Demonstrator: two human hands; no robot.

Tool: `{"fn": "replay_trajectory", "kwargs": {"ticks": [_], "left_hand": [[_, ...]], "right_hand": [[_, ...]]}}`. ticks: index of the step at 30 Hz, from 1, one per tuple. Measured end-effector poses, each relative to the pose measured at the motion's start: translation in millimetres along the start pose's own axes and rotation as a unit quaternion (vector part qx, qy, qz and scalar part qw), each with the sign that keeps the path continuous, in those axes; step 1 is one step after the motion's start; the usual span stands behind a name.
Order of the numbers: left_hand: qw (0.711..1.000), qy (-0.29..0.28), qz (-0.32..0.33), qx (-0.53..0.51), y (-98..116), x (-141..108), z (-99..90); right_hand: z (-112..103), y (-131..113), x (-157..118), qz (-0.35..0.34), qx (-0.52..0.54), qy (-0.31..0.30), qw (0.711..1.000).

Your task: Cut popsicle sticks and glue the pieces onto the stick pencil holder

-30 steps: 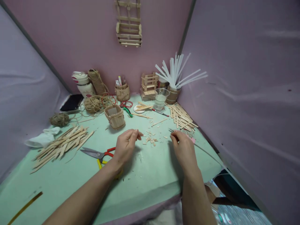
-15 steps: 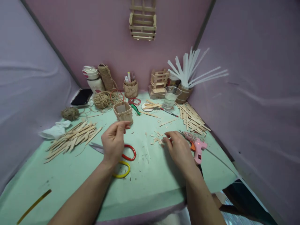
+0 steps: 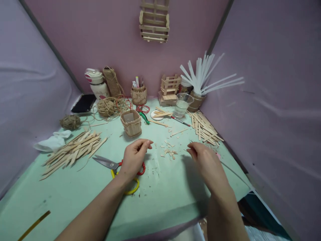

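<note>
Head-worn view, looking forward and down, near the table

Left hand, right hand: both bare. Thin fingers. Behind hands, bare wrists, then bare forearms, wider farther back.

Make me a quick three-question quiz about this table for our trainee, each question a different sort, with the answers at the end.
1. Multiple choice: which lies nearest the left hand?
A) the white bottle
B) the scissors
C) the white strips

2. True or false: in this view, loose wood chips lie between the left hand and the right hand.

3. Fill in the missing word: the scissors have one red handle loop and one ____ one.

Key: 1 B; 2 true; 3 yellow.
</note>
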State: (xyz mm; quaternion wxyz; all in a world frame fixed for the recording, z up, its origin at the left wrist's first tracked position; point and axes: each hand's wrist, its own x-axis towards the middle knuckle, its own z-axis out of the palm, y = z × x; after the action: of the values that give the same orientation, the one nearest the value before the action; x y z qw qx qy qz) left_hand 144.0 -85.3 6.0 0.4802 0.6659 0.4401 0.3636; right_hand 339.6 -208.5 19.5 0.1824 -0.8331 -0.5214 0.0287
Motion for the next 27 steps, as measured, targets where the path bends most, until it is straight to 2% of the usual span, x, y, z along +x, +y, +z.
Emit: {"fn": "replay_trajectory", "kwargs": {"ticks": [4, 7, 11, 15, 19, 21, 23, 25, 27], "left_hand": [[0.999, -0.036, -0.019, 0.021, -2.1, -2.0, 7.0], [0.998, -0.050, -0.032, 0.019, -2.0, -2.9, 8.7], [0.998, -0.049, -0.044, 0.014, -1.4, -2.7, 9.0], [0.997, -0.049, -0.056, 0.010, 0.1, -2.4, 9.5], [0.996, -0.064, -0.065, 0.011, 0.8, -3.1, 8.9], [0.995, -0.070, -0.065, 0.009, -0.3, -3.0, 8.8], [0.995, -0.075, -0.071, -0.007, -2.6, -2.4, 9.3], [0.991, -0.087, -0.089, -0.042, -5.8, -1.8, 11.0], [0.982, -0.106, -0.126, -0.098, -8.7, -2.1, 13.9]], "right_hand": [[2.9, -6.4, 16.5, -0.010, 0.004, -0.027, 1.000], [14.7, -26.1, 34.9, -0.058, -0.003, -0.064, 0.996], [33.5, -43.1, 54.8, -0.101, -0.050, -0.069, 0.991], [50.6, -43.9, 61.9, -0.082, -0.067, -0.078, 0.991], [59.8, -41.5, 63.5, -0.073, -0.024, -0.082, 0.994], [58.8, -41.9, 62.7, -0.067, 0.024, -0.070, 0.995], [54.2, -43.0, 59.6, -0.038, 0.133, -0.061, 0.989], [48.2, -43.6, 53.6, 0.019, 0.296, -0.084, 0.951], [43.1, -43.4, 45.6, 0.073, 0.433, -0.129, 0.889]]}}
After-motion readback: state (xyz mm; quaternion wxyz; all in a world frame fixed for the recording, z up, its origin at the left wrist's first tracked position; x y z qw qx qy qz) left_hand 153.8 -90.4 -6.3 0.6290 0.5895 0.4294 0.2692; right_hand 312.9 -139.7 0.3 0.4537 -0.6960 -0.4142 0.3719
